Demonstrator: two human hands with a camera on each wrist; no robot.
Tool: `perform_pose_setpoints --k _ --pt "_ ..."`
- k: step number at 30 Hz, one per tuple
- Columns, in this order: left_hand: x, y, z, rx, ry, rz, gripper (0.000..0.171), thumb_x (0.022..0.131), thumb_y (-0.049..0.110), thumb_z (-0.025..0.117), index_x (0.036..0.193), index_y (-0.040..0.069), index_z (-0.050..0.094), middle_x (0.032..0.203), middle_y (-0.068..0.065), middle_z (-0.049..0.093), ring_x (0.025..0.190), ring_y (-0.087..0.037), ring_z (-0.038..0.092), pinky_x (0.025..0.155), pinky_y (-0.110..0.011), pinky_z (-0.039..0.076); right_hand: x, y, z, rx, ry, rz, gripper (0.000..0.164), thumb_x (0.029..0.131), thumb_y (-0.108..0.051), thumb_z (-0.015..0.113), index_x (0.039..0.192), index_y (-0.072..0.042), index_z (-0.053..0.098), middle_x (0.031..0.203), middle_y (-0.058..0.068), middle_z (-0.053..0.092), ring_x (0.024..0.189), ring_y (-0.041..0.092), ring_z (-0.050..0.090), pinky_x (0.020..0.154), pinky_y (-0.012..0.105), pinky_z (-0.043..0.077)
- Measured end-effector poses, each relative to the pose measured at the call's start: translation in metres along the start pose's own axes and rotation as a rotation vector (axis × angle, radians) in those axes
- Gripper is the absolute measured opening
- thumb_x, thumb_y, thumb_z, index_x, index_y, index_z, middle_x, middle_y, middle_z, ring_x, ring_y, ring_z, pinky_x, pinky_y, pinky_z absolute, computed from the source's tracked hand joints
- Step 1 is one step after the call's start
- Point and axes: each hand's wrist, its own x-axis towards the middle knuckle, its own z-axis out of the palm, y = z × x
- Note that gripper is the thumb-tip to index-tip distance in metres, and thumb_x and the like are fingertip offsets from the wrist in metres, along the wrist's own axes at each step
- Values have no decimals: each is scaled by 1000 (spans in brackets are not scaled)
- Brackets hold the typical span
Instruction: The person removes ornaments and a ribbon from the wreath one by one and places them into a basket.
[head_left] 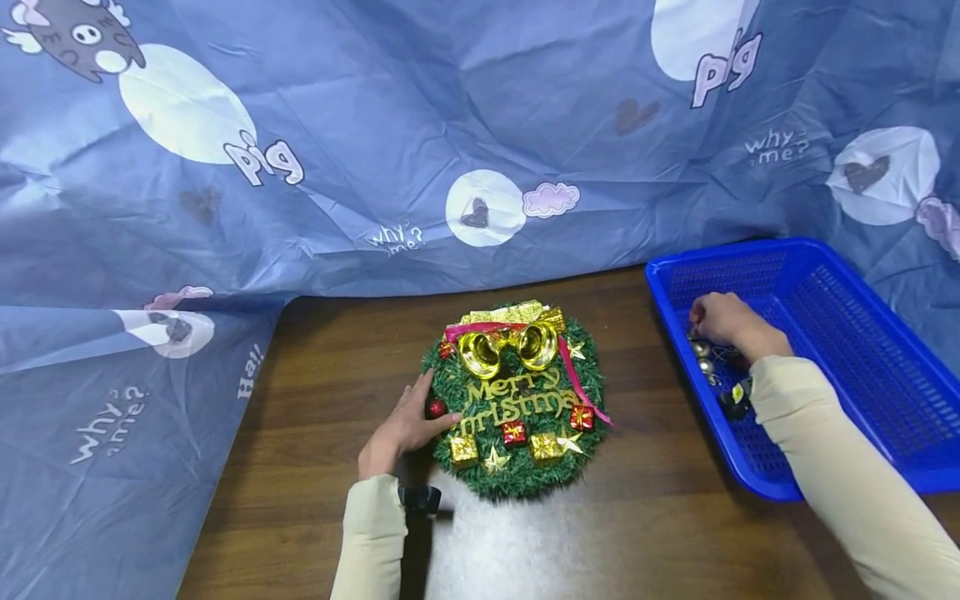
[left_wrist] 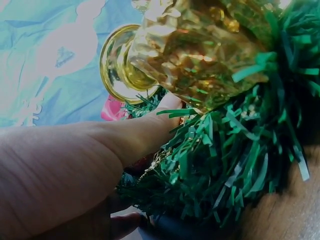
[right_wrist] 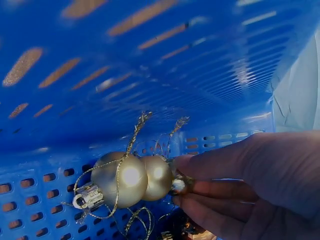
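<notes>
A green tinsel Christmas wreath (head_left: 517, 483) lies on the table, bearing gold bells (head_left: 480, 354), gold "Merry Christmas" lettering (head_left: 521, 404), small wrapped gift boxes and stars. My left hand (head_left: 405, 425) rests at its left edge with fingers spread; in the left wrist view the thumb (left_wrist: 145, 130) touches the tinsel (left_wrist: 225, 160). Inside the blue basket, my right hand (head_left: 738, 325) reaches down by the left wall. Up close, the thumb and fingertips of that hand (right_wrist: 240, 185) pinch the shiny cap end of a matte gold bauble (right_wrist: 159, 177). A larger gold bauble (right_wrist: 120, 180) with gold cord sits beside it.
The blue plastic basket (head_left: 738, 467) stands at the table's right, its slotted walls rising around the right hand. Other small dark and gold ornaments (head_left: 735, 402) lie in it near the wrist. A blue printed cloth (head_left: 360, 167) hangs behind the brown wooden table (head_left: 300, 467).
</notes>
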Motion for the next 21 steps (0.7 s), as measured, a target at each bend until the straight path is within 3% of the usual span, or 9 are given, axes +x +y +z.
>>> perform_pose_setpoints --k 7,16,21 --pt "0 0 0 4 4 2 94 88 47 64 156 22 3 162 -9 3 148 -34 -2 116 -61 13 -1 -1 -3 -5 5 -5 22 78 -5 60 96 6 65 99 29 65 98 47 58 88 58 46" --pt "1 -2 0 1 13 15 95 88 47 64 156 20 4 162 -11 4 148 -36 -2 116 -61 13 -6 -12 -23 37 68 -31 25 79 -9 67 100 7 64 95 27 66 89 42 60 80 56 46" --pt "1 -2 0 3 12 6 95 88 47 65 156 21 4 162 -11 4 148 -35 -2 116 -61 13 -10 -22 -35 25 98 -63 27 82 -11 67 103 6 64 99 29 65 93 46 59 83 58 46"
